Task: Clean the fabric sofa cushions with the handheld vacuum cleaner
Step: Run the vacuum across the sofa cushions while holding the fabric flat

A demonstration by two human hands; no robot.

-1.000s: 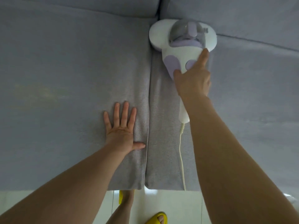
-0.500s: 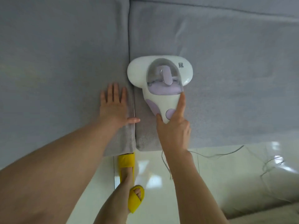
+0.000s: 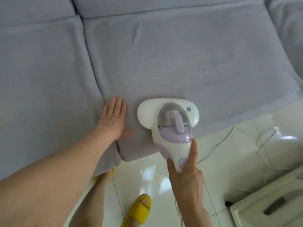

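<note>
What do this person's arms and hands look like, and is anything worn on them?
Both forearms are bare, with no sleeves in view. The left hand and the right hand wear no gloves, and no rings, watch or bracelet show. The only clothing in view is a pair of yellow slippers on the feet.
</note>
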